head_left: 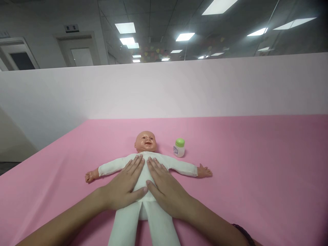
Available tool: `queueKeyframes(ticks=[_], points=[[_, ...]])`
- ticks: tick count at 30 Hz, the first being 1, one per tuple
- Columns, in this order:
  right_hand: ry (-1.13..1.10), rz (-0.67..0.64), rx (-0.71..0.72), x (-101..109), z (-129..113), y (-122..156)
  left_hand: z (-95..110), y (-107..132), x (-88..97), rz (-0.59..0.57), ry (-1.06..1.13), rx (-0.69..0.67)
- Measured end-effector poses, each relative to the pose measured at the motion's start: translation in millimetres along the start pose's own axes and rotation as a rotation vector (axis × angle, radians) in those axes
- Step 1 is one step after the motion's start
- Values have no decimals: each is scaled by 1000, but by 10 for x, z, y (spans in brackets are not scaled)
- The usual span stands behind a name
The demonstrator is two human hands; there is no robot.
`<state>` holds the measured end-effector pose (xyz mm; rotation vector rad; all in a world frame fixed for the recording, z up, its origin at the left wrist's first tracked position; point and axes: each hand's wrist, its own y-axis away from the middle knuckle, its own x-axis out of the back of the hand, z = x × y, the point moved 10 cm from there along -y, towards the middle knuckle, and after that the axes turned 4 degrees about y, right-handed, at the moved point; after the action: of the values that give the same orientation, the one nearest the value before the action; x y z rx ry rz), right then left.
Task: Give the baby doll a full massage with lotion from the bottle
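Observation:
A baby doll (147, 176) with a white cloth body lies on its back, arms stretched out to both sides and head away from me. My left hand (125, 186) rests flat on the left side of its chest and belly, fingers straight and pointing toward the head. On the other side of the torso, my right hand (166, 188) lies flat too, its thumb near the left thumb. Neither hand grips anything. Beyond the doll's right-hand arm stands a small clear jar (179, 148) with a green lid, upright and apart from both hands. The doll's feet are out of view.
A pink sheet (243, 171) covers the surface under the doll. Behind it rises a low white partition (179, 89). A dark hair tie or band (243, 233) circles my right forearm. Doors and ceiling lights show in the background.

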<state>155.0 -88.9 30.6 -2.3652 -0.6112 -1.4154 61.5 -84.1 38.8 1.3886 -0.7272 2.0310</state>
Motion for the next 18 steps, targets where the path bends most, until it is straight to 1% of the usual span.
queueKeyframes(ticks=[6,10,12,15,17,18], points=[[36,31,-107,-18,114,15,-39,25,34,63,-60,65],[118,56,-179,19,156,23,-26,23,116,118,-165,116],[210,130,-190,112,152,29,3,18,187,165,-244,119],[336,312,-167,317,104,67,27,15,279,244,-311,105],[338,397,-92,400,30,93,82,28,344,328,-316,36],[314,422,-23,418,-33,104,123,46,382,383,-300,-14]])
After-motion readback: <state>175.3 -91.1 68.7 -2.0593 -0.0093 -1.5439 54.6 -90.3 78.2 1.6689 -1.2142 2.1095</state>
